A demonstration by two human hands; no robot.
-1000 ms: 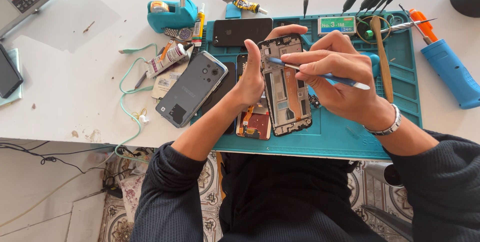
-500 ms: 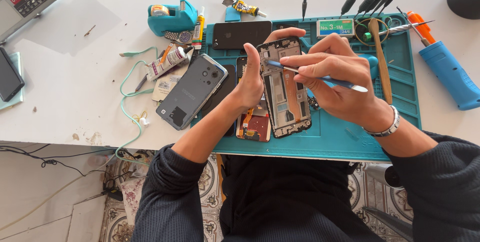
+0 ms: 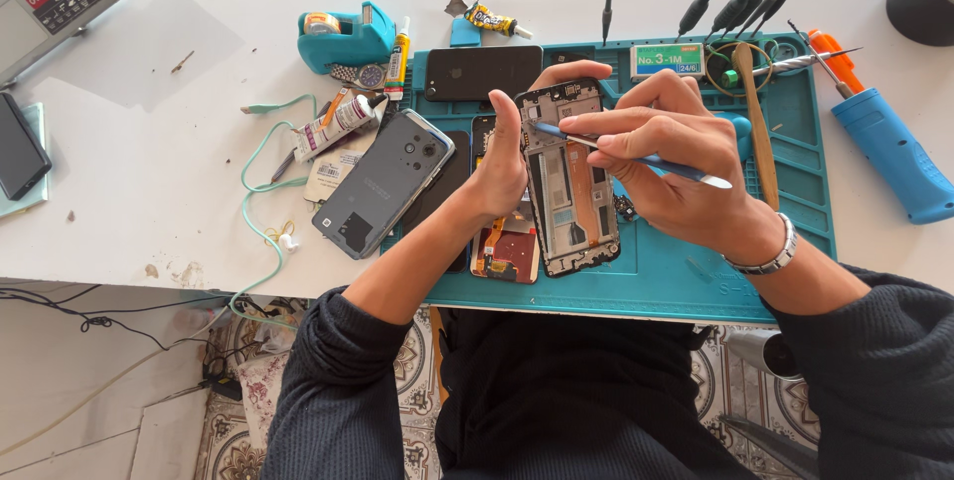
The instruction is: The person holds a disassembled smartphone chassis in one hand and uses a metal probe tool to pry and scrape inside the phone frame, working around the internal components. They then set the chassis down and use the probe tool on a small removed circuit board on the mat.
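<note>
Little has shifted over the last second: both hands stay on the opened phone frame (image 3: 569,182), and only the view has drifted slightly. The left hand (image 3: 505,157) is closed around the frame's left edge, its index finger hooked over the top end, holding the frame tilted up off the blue mat (image 3: 686,271). The right hand (image 3: 676,157) pinches a thin blue spudger (image 3: 636,155), fingers shut on its shaft. The spudger's tip lies to the left of those fingers, touching the frame's upper part just beside the left thumb. The frame's long axis runs away from the person, roughly crossing the spudger. A grey phone back (image 3: 386,185) lies on the surface, left of the left hand.
</note>
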